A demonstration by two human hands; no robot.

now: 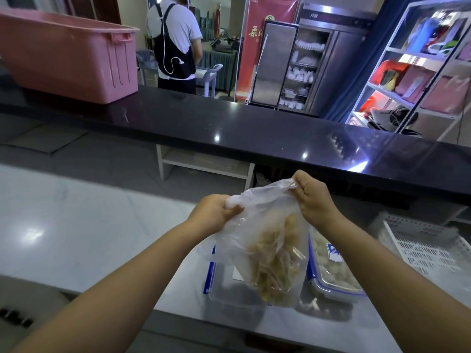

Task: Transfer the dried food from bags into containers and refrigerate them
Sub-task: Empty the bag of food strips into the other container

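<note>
A clear plastic bag (267, 250) with yellowish dried strips of food hangs above the steel counter. My left hand (214, 212) pinches the bag's left top edge. My right hand (312, 197) grips the right top edge, a little higher. Under the bag stands a clear container with blue clips (224, 289); most of it is hidden by the bag. To its right lies a closed container with a blue-rimmed lid (334, 271), filled with pale round pieces.
A white perforated crate (420, 245) sits at the right on the steel counter (89, 225). A raised black ledge (229, 123) runs across behind, with a pink tub (68, 54) on it. A person in an apron stands beyond; steel cabinets and shelving are far right.
</note>
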